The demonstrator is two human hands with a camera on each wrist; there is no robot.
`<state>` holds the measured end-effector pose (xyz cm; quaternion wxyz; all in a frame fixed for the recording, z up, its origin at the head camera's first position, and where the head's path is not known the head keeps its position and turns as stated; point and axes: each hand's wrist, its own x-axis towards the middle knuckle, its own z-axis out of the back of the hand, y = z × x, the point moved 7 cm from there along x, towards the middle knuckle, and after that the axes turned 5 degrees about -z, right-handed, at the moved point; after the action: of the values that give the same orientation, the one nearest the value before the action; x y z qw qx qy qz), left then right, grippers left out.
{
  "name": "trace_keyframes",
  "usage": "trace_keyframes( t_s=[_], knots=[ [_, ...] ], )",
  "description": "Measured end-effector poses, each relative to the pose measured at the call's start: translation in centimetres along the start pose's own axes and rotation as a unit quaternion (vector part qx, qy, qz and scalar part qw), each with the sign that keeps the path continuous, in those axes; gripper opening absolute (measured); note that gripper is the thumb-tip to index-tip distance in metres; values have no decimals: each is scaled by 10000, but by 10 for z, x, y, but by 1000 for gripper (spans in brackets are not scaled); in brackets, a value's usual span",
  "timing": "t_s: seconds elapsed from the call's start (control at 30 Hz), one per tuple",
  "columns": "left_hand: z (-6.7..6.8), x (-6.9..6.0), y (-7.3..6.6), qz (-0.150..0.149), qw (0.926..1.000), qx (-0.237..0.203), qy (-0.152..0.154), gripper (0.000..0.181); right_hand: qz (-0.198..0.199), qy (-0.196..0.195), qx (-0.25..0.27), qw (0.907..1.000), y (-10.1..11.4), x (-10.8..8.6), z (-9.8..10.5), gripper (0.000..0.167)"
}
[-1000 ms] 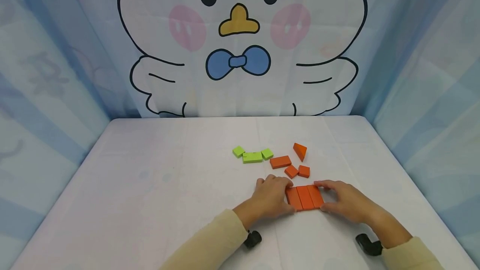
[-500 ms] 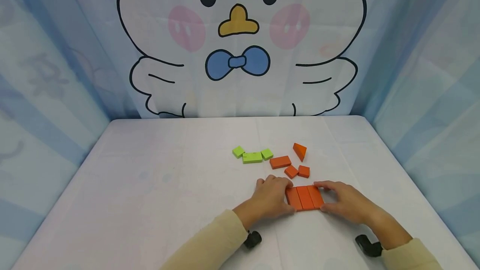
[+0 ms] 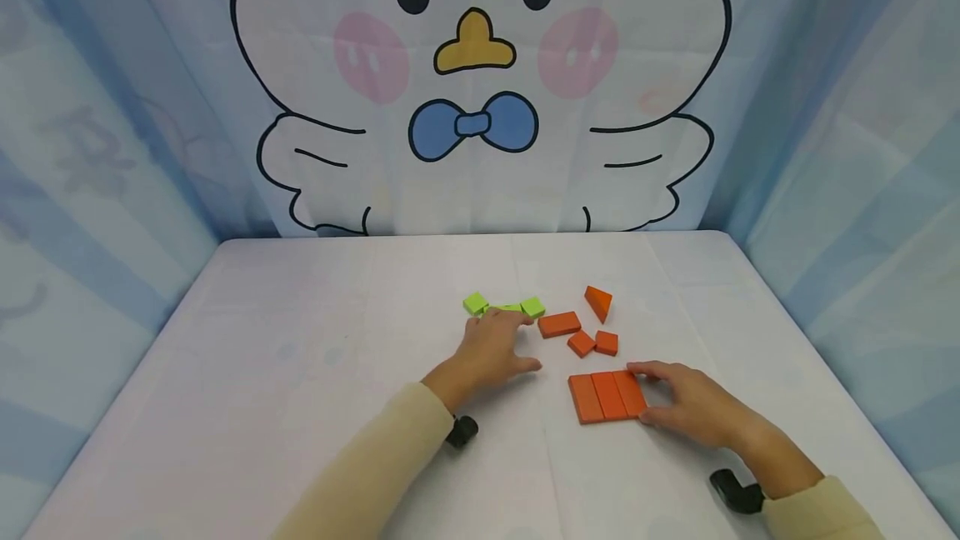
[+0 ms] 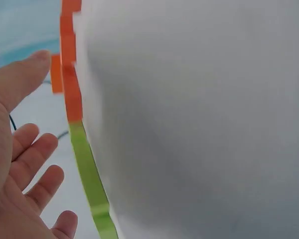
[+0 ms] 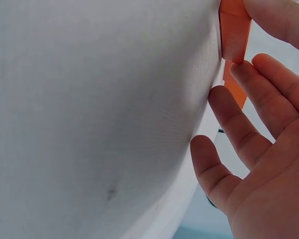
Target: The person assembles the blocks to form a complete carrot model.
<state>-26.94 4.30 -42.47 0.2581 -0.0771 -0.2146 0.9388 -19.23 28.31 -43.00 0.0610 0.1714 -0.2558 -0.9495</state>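
Observation:
Three orange rectangular blocks lie side by side as a flat row (image 3: 608,397) on the table. My right hand (image 3: 693,402) holds the right end of this row, fingertip at the far corner and thumb at the near one. In the right wrist view, thumb and fingertips touch an orange block (image 5: 235,37). My left hand (image 3: 487,352) is apart from the row, its thumb spread from its fingers and nothing seen between them. Its fingers reach over a long green block (image 3: 512,307), partly hiding it; touch there cannot be told. A small green block (image 3: 476,303) lies at each end.
Beyond the row lie a long orange block (image 3: 559,324), two small orange blocks (image 3: 581,344) and an orange triangle (image 3: 598,303). A white cloth covers the table (image 3: 300,340). A patterned curtain (image 3: 480,182) hangs behind it.
My left hand has let go of the row's left end and moved left and away from me, towards the green blocks. My right hand stays at the row's right end.

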Motion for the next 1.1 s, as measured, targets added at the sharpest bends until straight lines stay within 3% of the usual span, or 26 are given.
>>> trace_keyframes(
  t_s=[0.17,0.3,0.57,0.83,1.1],
  knots=[
    [15,7,26,423,9989,77,-192,60,55,15,-41,10000,2,0,0,66],
    [19,11,41,695,9974,63,-189,56,58,34,-34,10000,2,1,-1,65],
    [18,12,52,800,9966,100,-144,38,66,61,-9,10000,3,1,-2,65],
    [15,5,49,422,9985,-293,164,29,67,30,-31,10000,1,1,-3,65],
    [-5,4,13,-275,9974,-365,551,28,27,-7,-25,10000,-3,1,-2,65]
  ],
)
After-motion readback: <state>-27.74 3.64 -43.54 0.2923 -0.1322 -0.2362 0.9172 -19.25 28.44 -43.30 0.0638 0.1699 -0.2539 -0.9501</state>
